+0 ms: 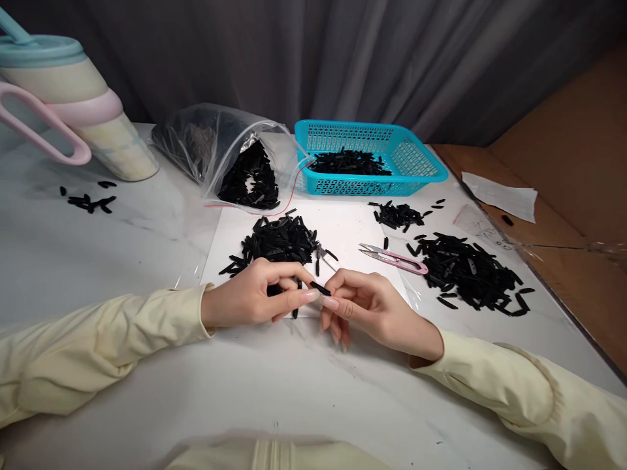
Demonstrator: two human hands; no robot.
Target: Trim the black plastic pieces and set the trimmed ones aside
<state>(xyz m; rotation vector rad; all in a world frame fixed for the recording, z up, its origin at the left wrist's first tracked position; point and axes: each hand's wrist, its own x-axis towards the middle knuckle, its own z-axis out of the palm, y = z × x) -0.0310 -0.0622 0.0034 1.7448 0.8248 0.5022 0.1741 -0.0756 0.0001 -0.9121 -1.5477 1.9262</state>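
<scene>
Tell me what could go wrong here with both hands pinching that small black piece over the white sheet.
The black piece is held only by the fingertips of the left hand and right hand, so it could slip into the pile just behind and be lost. The snips lie open-tipped near the right hand; a sleeve sweep might knock them or scatter the right pile.

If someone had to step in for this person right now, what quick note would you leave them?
Left hand and right hand pinch one small black piece between their fingertips, over the white sheet.
Pile of black pieces lies just behind the hands; a bigger pile sits to the right.
Pink snips lie unused between the piles.
Blue basket already holds some pieces; the open plastic bag holds more.
</scene>
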